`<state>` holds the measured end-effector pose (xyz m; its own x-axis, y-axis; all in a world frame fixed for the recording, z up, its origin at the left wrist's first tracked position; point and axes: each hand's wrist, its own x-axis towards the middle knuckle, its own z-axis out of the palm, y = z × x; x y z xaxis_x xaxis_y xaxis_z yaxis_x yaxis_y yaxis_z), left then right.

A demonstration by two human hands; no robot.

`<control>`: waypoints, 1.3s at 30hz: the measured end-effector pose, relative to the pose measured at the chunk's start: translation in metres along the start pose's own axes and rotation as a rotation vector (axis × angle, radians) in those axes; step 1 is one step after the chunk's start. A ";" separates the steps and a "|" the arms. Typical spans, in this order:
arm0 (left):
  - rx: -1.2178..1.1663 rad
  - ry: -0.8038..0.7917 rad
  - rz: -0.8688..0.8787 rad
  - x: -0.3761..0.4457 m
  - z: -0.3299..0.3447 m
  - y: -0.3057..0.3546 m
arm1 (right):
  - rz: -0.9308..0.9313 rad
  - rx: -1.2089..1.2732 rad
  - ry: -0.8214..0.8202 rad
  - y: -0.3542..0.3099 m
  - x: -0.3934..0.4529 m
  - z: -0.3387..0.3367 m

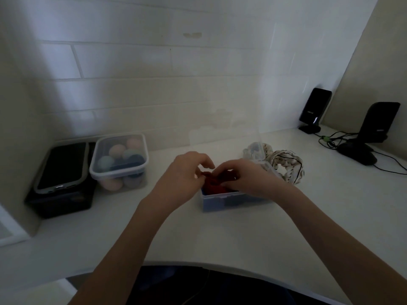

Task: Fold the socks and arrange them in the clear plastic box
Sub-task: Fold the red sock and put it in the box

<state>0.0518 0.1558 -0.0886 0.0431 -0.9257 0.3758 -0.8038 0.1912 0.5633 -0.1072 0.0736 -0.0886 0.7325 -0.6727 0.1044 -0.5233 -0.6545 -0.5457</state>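
Red sock [214, 183] is pinched by left hand [185, 172] and right hand [246, 176] fingers over the clear plastic box [220, 201].

Both bare forearms reach forward and converge at the middle. The left hand [187, 172] arches palm-down with its fingers curled and fingertips pinched together. The right hand [244, 176] lies knuckles-up just beside it, fingers bent inward, its grip closed.
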 end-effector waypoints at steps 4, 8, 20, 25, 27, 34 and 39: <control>0.413 -0.229 -0.068 0.009 -0.002 0.011 | -0.005 -0.184 -0.172 -0.005 0.004 -0.005; 0.473 -0.438 -0.168 0.023 -0.001 0.015 | 0.031 -0.416 -0.308 -0.010 0.012 -0.009; 0.518 -0.476 -0.163 0.029 0.004 0.010 | -0.014 -0.572 -0.057 -0.019 0.001 -0.014; 0.675 -0.332 0.080 0.027 0.005 0.021 | -0.029 -0.682 -0.109 -0.011 0.007 -0.004; 0.586 -0.433 0.033 0.026 0.006 0.022 | 0.024 -0.649 -0.210 -0.009 0.007 -0.005; 0.664 -0.531 -0.037 0.031 0.016 0.019 | 0.115 -0.708 -0.295 -0.023 0.016 -0.002; 0.692 -0.566 -0.062 0.034 0.022 0.020 | 0.144 -0.717 -0.254 -0.025 0.015 0.004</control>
<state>0.0244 0.1211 -0.0810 -0.0531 -0.9852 -0.1629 -0.9956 0.0649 -0.0680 -0.0815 0.0811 -0.0770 0.6681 -0.7248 -0.1684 -0.7114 -0.6885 0.1411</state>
